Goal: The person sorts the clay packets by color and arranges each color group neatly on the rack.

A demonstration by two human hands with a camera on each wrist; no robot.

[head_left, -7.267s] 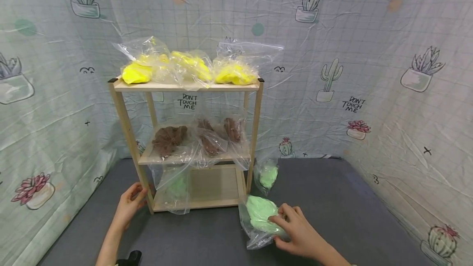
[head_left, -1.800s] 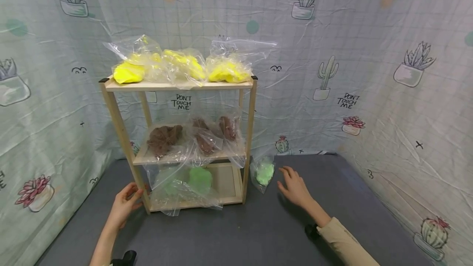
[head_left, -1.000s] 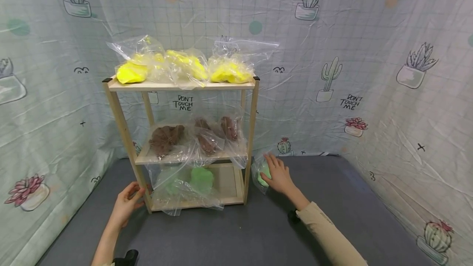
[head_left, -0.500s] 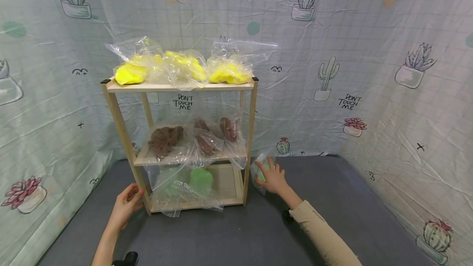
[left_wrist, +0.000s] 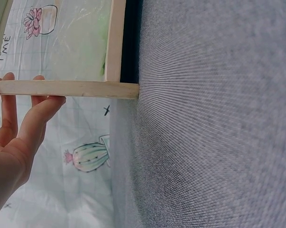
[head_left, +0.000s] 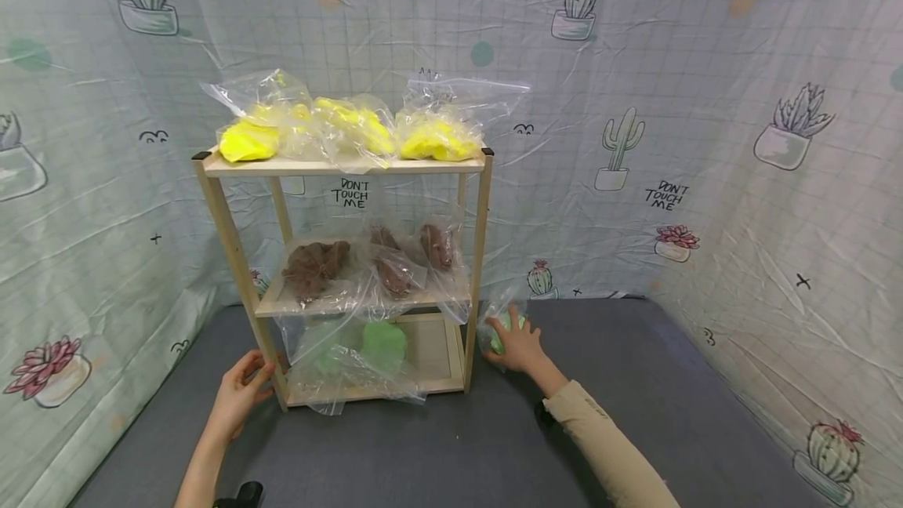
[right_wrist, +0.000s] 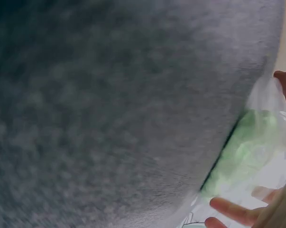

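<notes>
My left hand (head_left: 240, 392) holds the left front post (left_wrist: 86, 89) of a wooden three-tier shelf (head_left: 346, 168), thumb on one side and fingers on the other. Right of the shelf, a clear plastic bag with a soft pale green lump (right_wrist: 244, 147) lies on the dark table. My right hand (head_left: 520, 345) is over this bag with its fingers spread, the thumb near one end of the lump and the fingertips near the other. Two more bags with green lumps (head_left: 384, 345) lie on the bottom tier, their clear plastic hanging over its front edge.
Bags of yellow lumps (head_left: 248, 139) fill the top tier. Bags with brown lumps (head_left: 315, 267) sit on the middle tier, plastic drooping over the edge. A cactus-print cloth (head_left: 705, 85) walls the grey table (head_left: 395, 461) at the back and both sides.
A green bag formerly under my right hand in front of the shelf now lies on the bottom tier. My right hand has reached left onto the remaining bag. My left hand stays at the post.
</notes>
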